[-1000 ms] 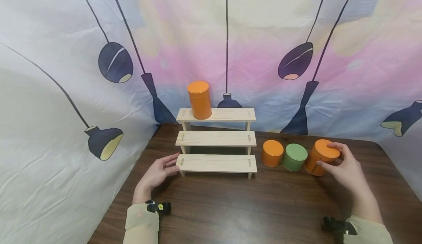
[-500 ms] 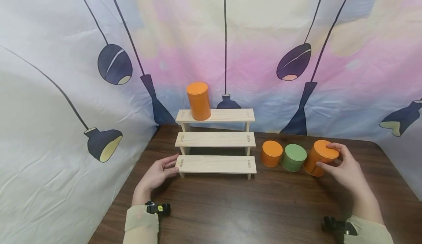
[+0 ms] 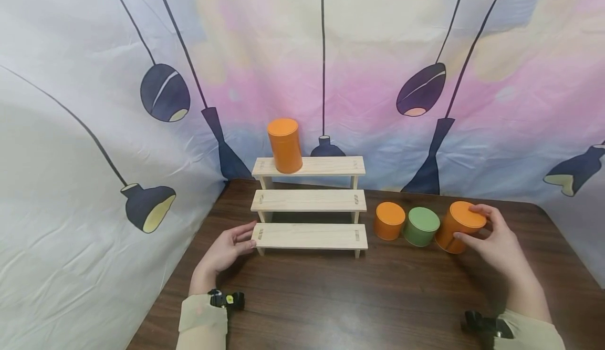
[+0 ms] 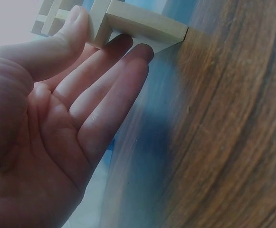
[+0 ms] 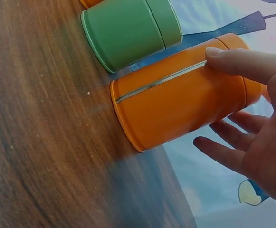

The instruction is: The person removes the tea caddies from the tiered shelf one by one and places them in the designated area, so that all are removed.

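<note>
In the head view a three-tier wooden display stand (image 3: 309, 236) stands on the table. My left hand (image 3: 227, 249) holds the left end of its lowest step; in the left wrist view the thumb and fingers (image 4: 114, 104) meet the wood. On the right, my right hand (image 3: 503, 245) grips a tall orange tin (image 3: 455, 234) near its lid, thumb on one side and fingers around the other. The tin stands upright on the table, its seam showing in the right wrist view. Beside it are a short green tin (image 3: 422, 227) and a short orange tin (image 3: 389, 221).
Another tall orange tin (image 3: 285, 147) stands on the top step, left of centre. Behind the dark wood table (image 3: 331, 297) hangs a cloth backdrop (image 3: 368, 76) printed with lamps. It also covers the left side.
The scene shifts slightly in the head view. Both hands keep their places, the left at the stand and the right on the tall orange tin.
</note>
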Available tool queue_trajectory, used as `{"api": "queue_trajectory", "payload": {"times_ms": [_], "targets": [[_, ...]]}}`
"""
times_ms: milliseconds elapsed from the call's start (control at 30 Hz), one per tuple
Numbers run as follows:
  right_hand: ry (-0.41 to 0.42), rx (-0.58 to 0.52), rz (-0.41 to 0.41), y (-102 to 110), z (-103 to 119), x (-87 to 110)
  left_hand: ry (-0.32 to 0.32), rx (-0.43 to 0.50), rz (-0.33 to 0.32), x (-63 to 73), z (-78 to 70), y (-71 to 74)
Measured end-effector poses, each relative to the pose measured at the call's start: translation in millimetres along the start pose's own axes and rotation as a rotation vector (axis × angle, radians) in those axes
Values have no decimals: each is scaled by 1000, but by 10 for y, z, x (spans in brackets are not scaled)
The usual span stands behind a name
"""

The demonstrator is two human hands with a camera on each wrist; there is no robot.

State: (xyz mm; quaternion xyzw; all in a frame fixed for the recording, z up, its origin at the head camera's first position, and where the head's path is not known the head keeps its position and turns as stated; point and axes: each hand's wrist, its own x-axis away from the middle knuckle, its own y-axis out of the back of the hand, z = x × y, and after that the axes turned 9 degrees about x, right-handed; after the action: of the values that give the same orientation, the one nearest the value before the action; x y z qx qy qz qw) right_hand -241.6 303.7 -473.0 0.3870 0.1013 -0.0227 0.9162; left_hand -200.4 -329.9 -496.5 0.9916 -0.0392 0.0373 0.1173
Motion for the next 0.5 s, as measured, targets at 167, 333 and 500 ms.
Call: {"api": "queue_trajectory", "payload": {"times_ms": [167,333,500], "targets": [[15,26,-18,24,3,8,-2,12,2,-2,7,4],[19,30,-16,49,12,12,-10,26,12,-3,16,9],[28,28,-22,60,35,9,-13,24,14,3,19,6]]}}
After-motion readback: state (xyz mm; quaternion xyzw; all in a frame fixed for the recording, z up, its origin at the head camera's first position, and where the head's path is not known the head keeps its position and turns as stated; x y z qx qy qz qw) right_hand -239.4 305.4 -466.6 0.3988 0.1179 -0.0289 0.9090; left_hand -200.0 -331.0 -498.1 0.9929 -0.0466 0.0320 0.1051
